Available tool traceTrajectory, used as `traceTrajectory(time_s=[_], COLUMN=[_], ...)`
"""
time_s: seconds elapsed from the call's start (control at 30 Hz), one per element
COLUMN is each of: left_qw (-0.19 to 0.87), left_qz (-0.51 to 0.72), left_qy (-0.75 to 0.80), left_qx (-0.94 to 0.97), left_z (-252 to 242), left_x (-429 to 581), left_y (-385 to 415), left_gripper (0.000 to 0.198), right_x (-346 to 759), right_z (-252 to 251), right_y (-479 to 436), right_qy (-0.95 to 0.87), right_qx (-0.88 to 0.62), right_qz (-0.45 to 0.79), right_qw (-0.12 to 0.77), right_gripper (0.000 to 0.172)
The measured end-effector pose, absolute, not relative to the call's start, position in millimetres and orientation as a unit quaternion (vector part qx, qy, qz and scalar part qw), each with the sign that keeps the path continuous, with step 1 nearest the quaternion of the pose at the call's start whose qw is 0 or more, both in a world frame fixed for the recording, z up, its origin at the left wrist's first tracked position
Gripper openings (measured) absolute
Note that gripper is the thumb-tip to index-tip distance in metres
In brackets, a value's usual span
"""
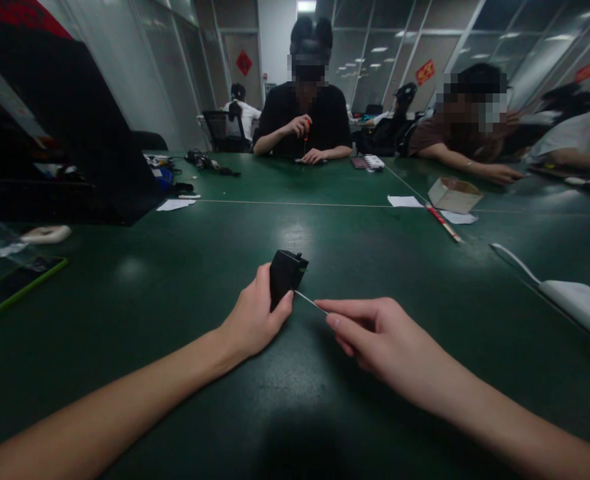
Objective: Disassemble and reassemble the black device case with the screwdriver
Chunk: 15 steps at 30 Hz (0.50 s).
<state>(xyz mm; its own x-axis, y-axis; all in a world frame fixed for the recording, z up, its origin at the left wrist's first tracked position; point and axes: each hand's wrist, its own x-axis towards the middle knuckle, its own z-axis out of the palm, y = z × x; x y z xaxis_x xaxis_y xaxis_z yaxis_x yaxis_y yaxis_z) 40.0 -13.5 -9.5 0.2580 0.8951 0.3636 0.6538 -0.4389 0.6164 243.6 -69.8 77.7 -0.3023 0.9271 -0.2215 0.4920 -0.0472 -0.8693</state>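
My left hand (259,310) is closed round a small black box-shaped device (285,272), propped up over the green table (185,400). A small knob or tab sticks up at the device's top right edge. Between the thumb and fingers of my right hand (369,327) is a thin metal rod (311,301), its far end touching or very close to the device's lower right side, near my left thumb. The rod's rear end is hidden in my right hand, so its exact kind does not show.
Across the table a person in black (302,120) holds a red-handled screwdriver (307,130). On the right lie a white power strip (579,303), a small open box (455,195) and a red stick (443,223). A green-edged tablet-like panel (19,287) and a large black object (75,133) are left.
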Motion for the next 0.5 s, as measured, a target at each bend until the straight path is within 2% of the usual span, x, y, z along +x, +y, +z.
traceTrajectory(time_s=[0.13, 0.3, 0.4, 0.5], left_qw=[0.172, 0.178, 0.193, 0.214], left_qz=[0.343, 0.342, 0.342, 0.355], left_qy=[0.500, 0.504, 0.502, 0.495], left_qx=[0.776, 0.773, 0.770, 0.764], left_z=[-10.2, -10.6, -9.6, -8.0], left_x=[40.5, 40.7, 40.4, 40.7], left_y=[-13.1, -13.6, -13.7, -13.3], left_gripper=[0.040, 0.041, 0.041, 0.043], right_x=[249.4, 255.8, 259.7, 267.1], right_z=[64.9, 47.5, 46.9, 50.1], right_y=[-72.1, -77.6, -77.6, -69.1], right_qy=[-0.843, -0.906, -0.903, -0.904], right_qx=[-0.475, -0.388, -0.338, -0.316], right_qz=[0.175, -0.159, -0.261, -0.284], right_qw=[0.183, 0.046, 0.038, 0.053], right_gripper=[0.035, 0.051, 0.048, 0.047])
